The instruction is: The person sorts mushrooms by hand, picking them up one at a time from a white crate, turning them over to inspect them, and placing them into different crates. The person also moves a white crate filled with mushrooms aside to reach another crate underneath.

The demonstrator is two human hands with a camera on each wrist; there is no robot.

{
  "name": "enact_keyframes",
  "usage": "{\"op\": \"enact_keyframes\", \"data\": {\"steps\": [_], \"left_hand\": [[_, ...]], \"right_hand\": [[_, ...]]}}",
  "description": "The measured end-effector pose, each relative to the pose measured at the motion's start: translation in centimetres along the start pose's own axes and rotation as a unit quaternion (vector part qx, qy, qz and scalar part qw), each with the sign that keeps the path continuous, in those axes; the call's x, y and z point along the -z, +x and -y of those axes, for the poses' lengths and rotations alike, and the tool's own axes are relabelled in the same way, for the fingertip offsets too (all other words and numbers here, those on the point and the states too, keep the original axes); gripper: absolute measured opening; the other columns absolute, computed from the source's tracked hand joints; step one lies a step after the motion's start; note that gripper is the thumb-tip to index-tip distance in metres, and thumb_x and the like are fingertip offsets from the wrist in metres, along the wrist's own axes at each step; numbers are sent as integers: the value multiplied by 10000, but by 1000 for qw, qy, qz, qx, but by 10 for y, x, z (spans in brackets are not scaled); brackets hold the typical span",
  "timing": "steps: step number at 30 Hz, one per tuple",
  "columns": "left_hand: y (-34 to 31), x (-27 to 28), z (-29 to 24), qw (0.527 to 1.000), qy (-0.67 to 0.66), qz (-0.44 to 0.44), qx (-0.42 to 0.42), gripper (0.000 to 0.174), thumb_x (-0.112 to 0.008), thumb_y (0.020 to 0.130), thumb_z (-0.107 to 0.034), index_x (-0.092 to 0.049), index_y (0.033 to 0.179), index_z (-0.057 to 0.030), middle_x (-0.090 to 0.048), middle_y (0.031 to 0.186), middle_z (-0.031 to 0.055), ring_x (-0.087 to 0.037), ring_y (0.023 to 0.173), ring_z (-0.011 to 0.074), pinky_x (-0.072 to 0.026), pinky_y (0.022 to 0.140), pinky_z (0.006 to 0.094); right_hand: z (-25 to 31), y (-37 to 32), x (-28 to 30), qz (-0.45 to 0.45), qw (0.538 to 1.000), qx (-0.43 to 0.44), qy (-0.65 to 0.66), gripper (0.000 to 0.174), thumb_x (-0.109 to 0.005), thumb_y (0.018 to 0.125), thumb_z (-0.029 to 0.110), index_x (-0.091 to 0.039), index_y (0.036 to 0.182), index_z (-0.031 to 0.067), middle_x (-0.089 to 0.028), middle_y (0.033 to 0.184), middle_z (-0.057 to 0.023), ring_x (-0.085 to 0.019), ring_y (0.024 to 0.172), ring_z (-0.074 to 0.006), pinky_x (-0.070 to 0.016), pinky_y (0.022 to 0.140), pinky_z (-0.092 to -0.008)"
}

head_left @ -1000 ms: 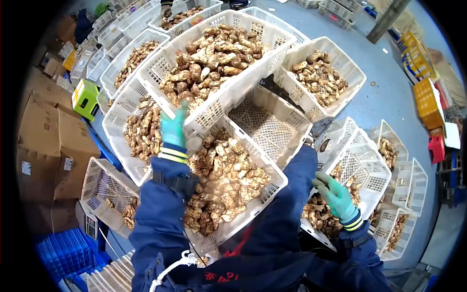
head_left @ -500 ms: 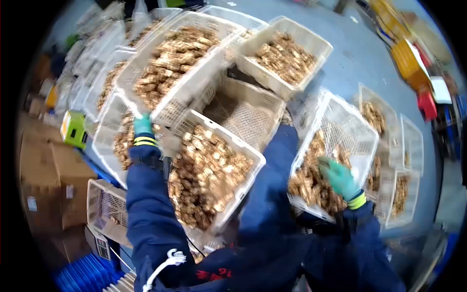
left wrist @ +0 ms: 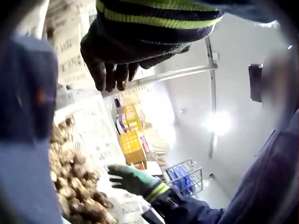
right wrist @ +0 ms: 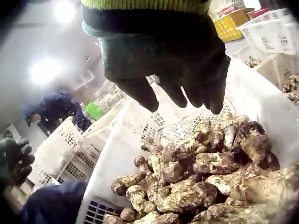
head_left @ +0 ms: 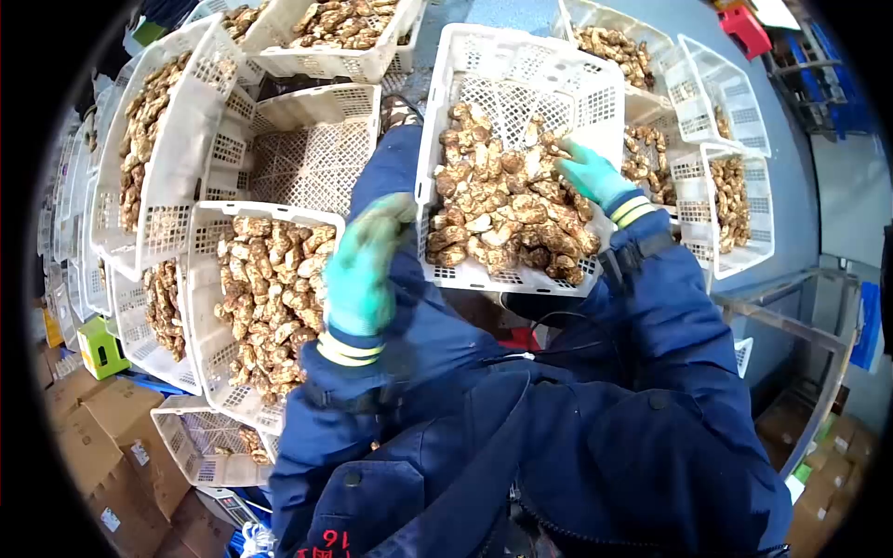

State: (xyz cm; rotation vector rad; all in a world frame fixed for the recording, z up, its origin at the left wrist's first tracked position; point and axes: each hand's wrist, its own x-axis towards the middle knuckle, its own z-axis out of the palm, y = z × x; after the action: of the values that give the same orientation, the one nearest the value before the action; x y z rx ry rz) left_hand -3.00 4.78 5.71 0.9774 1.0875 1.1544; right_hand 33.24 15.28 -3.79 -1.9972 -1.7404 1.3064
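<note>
A white slatted crate (head_left: 521,46) in front of me is half full of brown, lumpy mushroom-like pieces (head_left: 502,209). My right hand (head_left: 586,172), in a green glove, hovers with its fingers spread over the pile's right side. In the right wrist view its fingers (right wrist: 175,91) hang just above the pieces (right wrist: 201,172) and hold nothing. My left hand (head_left: 363,265), also green-gloved, is raised in the air over my knee, between two crates. Its fingers (left wrist: 112,72) hang loosely curled and empty in the left wrist view.
A second full crate (head_left: 270,298) stands at my left, with an empty crate (head_left: 307,158) behind it. More white crates of the same pieces ring the spot. Cardboard boxes (head_left: 102,437) sit at lower left. Another person in blue (right wrist: 56,107) bends over crates farther off.
The view has swung to the right-hand crate. My left hand left the left crates and rose in front of me. My right hand moved up over the pile.
</note>
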Motion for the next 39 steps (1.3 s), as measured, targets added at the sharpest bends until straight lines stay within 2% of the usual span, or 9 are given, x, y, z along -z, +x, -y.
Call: {"op": "enact_keyframes", "data": {"steps": [3,4,8,12,19,24,27,30,39], "left_hand": [[2,-64,40,991,-62,65,101,349,-480,1001,-207,-579,1219,46,-634,1175,118,-603,1071,186,-459,963,315],[3,-79,56,982,-81,86,145,344,-493,996,-204,-579,1217,45,-635,1165,108,-602,1057,175,-456,960,308],[17,-95,109,953,-113,158,231,351,-534,974,-277,-596,1190,-8,-643,1083,46,-590,993,133,-461,908,278],[26,-76,140,959,-99,104,245,401,-517,982,-337,-547,1243,-33,-642,1108,94,-618,992,184,-507,870,319],[26,-82,89,878,-194,145,414,473,-446,995,-426,-505,1284,-56,-654,1030,165,-666,809,224,-544,699,331],[-5,-76,64,894,-259,267,252,434,-572,925,-286,-498,1214,28,-611,1060,158,-646,854,240,-538,745,336],[-22,-77,35,947,-186,189,183,421,-640,888,-237,-524,1179,44,-628,942,107,-647,839,206,-529,736,284],[-29,-79,33,982,-81,96,144,382,-617,945,-195,-544,1244,30,-680,891,80,-642,743,120,-510,653,225],[-32,-67,45,944,-149,203,214,320,-533,970,-165,-520,1221,32,-627,1044,94,-628,897,140,-518,761,263]], "right_hand": [[-10,23,-19,-31,927,2,-374,606,-497,913,432,-393,1443,159,-458,1431,-157,-461,1286,-329,-358,1077,-416],[-5,28,-18,46,932,-74,-352,613,-476,917,423,-351,1472,196,-319,1527,-153,-304,1408,-307,-244,1151,-412],[-5,29,-24,33,955,-59,-288,537,-594,841,336,-509,1350,188,-483,1402,-175,-468,1276,-357,-377,1064,-409],[-4,-5,-29,-95,954,103,-266,348,-697,701,178,-633,1041,132,-617,1019,-151,-578,999,-342,-457,888,-436],[47,-99,-28,-192,903,383,21,431,-540,651,-91,-631,1048,51,-644,1037,-135,-610,987,-317,-494,863,-381],[82,-129,-39,-196,880,430,54,503,-506,632,-117,-628,1096,33,-641,1037,-155,-612,1016,-331,-494,894,-383],[82,-137,-43,75,837,230,490,556,-530,760,-14,-501,1315,-6,-541,1319,-128,-514,1216,-195,-411,1001,-319],[96,-155,-31,101,912,179,354,523,-563,873,125,-455,1363,-24,-511,1358,-118,-480,1232,-166,-385,1026,-300],[91,-144,-57,138,890,254,351,486,-611,850,164,-540,1295,-15,-606,1201,-82,-569,1048,-136,-458,911,-274]]}}
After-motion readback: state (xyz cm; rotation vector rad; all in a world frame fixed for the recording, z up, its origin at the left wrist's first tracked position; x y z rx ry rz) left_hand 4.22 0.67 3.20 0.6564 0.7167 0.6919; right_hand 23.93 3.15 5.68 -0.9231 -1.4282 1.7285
